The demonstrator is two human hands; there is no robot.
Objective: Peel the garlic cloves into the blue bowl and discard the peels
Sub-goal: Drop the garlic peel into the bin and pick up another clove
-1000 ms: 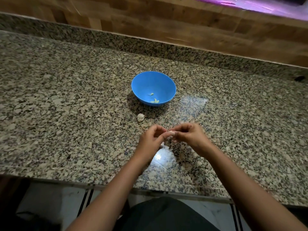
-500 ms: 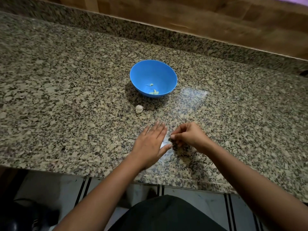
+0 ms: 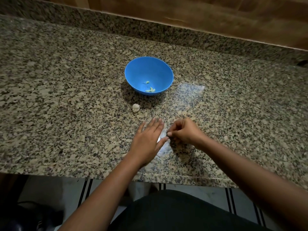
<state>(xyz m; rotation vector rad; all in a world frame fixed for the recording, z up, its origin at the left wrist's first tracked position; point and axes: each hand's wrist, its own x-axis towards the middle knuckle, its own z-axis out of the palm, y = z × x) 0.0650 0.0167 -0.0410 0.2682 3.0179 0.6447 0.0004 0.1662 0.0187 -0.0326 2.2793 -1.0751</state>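
The blue bowl (image 3: 155, 70) stands on the granite counter (image 3: 66, 114) and holds a few pale peeled garlic cloves (image 3: 150, 90) at its bottom. Just in front of the bowl lies a small unpeeled piece of garlic (image 3: 135, 107). My left hand (image 3: 148, 139) lies flat on the counter, fingers straight, pointing toward the bowl. Right beside its thumb, my right hand (image 3: 185, 132) has its fingers curled and pinches at thin white garlic peels (image 3: 162, 136) on the counter between the two hands. What the fingertips hold is mostly hidden.
The counter's front edge (image 3: 100, 172) runs just below my wrists, with tiled floor beneath. A raised granite backsplash (image 3: 150, 32) and wooden wall close off the far side. A bright glare patch (image 3: 190, 90) lies right of the bowl.
One second ago both hands pinched a clove together above the counter. Since then my left hand let go and went flat on the counter, and my right hand dropped to the surface beside it.
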